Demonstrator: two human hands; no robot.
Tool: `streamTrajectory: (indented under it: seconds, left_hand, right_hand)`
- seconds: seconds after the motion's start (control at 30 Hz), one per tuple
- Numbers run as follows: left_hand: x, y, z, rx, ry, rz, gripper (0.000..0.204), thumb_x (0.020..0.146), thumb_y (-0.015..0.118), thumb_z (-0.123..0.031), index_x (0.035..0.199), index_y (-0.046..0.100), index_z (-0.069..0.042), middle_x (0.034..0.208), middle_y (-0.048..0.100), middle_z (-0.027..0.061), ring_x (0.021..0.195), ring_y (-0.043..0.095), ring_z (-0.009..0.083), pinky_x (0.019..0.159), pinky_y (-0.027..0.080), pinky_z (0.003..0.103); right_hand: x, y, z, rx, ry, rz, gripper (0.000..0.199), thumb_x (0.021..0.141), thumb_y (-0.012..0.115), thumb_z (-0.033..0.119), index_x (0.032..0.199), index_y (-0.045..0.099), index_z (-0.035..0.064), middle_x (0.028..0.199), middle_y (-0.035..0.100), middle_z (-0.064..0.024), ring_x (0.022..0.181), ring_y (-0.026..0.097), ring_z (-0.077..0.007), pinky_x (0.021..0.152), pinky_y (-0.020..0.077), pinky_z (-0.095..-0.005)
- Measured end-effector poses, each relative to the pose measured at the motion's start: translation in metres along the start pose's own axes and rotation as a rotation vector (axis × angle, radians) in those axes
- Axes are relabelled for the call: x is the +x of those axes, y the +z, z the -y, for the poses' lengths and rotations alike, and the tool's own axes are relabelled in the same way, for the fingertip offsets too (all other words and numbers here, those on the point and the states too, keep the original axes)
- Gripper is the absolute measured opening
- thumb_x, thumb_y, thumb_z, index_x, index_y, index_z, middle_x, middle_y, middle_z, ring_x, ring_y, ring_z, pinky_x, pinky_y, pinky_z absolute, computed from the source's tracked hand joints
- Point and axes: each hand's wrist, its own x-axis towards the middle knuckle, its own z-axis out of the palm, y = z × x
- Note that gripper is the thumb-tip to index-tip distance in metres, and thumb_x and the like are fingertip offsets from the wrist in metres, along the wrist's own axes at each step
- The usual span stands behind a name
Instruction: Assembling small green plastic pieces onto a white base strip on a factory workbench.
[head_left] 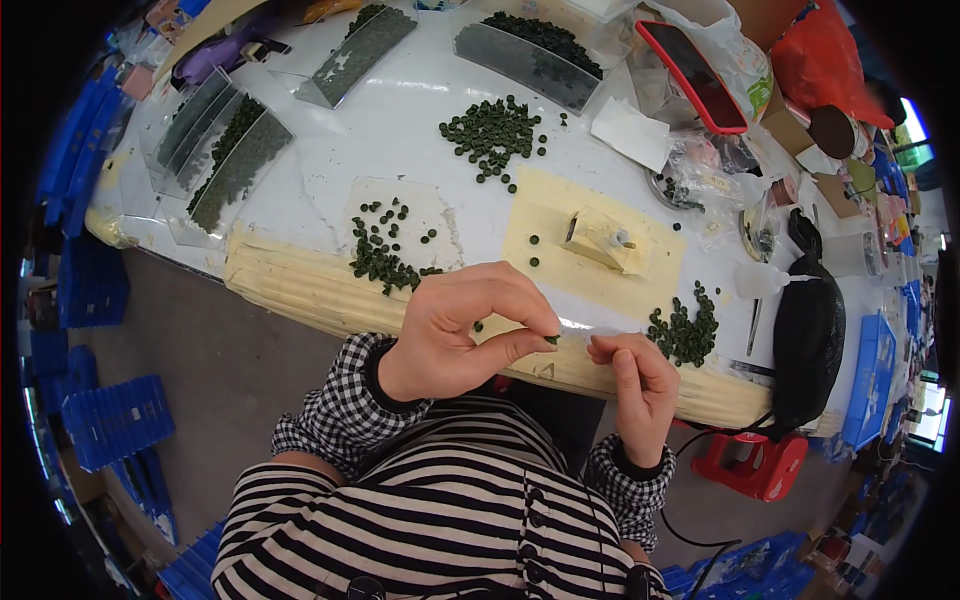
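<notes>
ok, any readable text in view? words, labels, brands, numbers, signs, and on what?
None I can quote:
White plastic bag: coloured print, too small and blurred to read.
Clear packet: small marking, too blurred.
Phone: dark screen, no text made out.
Green piece in the left hand: too small to show any.

The person's left hand reaches inward, its forefinger arched and brought together with the thumb in a pinch. The left forearm slants up from the lower left. The right hand is raised just beside it, apart, fingers curled inward; whether its thumb meets a fingertip is hard to tell. The right forearm rises steeply below.
</notes>
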Motion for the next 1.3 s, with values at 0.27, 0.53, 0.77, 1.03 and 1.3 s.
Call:
streamTrajectory:
  seconds: [0.27, 0.53, 0.77, 1.03, 1.3]
  left_hand:
    - [0.0, 0.0, -0.002, 0.03, 0.013, 0.019, 0.018, 0.076, 0.072, 0.008, 0.091, 0.069, -0.001, 0.088, 0.069, 0.008, 0.082, 0.066, 0.0199, 0.071, 0.053, 0.029]
    - [-0.001, 0.001, 0.001, -0.012, -0.024, 0.042, 0.018, 0.077, 0.072, 0.008, 0.093, 0.071, -0.001, 0.089, 0.07, 0.0087, 0.082, 0.066, 0.0179, 0.071, 0.053, 0.028]
    - [-0.003, 0.004, 0.0, -0.179, -0.185, 0.05, 0.022, 0.081, 0.07, 0.007, 0.101, 0.074, -0.002, 0.091, 0.071, 0.0087, 0.085, 0.065, 0.0152, 0.074, 0.051, 0.026]
    - [-0.003, 0.009, -0.002, -0.047, -0.065, 0.014, 0.026, 0.08, 0.071, 0.007, 0.104, 0.073, -0.002, 0.093, 0.069, 0.0104, 0.08, 0.064, 0.0146, 0.068, 0.05, 0.024]
    - [-0.002, 0.015, -0.002, -0.05, -0.081, -0.034, 0.024, 0.08, 0.072, 0.007, 0.103, 0.071, 0.001, 0.091, 0.068, 0.0104, 0.08, 0.063, 0.0152, 0.068, 0.05, 0.026]
  right_hand:
    - [0.0, 0.0, 0.0, 0.0, -0.002, 0.003, 0.02, 0.097, 0.053, 0.007, 0.099, 0.067, -0.0067, 0.09, 0.068, -0.0116, 0.083, 0.063, -0.0173, 0.078, 0.0487, -0.0275]
    - [-0.001, 0.004, 0.005, -0.056, -0.064, -0.025, 0.014, 0.089, 0.062, 0.001, 0.099, 0.069, -0.0046, 0.091, 0.068, -0.0122, 0.083, 0.064, -0.0201, 0.076, 0.0493, -0.0282]
    - [0.008, 0.023, 0.03, -0.156, -0.418, -0.028, 0.034, 0.077, 0.071, -0.003, 0.11, 0.071, 0.001, 0.091, 0.066, -0.0113, 0.077, 0.06, -0.0228, 0.07, 0.0484, -0.0294]
    - [0.009, 0.03, 0.032, -0.197, -0.469, -0.07, 0.034, 0.075, 0.072, -0.004, 0.109, 0.071, -0.0002, 0.091, 0.066, -0.0122, 0.077, 0.062, -0.0235, 0.069, 0.0494, -0.0296]
    - [0.01, 0.029, 0.036, -0.247, -0.496, -0.093, 0.033, 0.076, 0.072, -0.003, 0.108, 0.071, -0.0004, 0.091, 0.067, -0.0122, 0.078, 0.063, -0.0233, 0.069, 0.05, -0.0299]
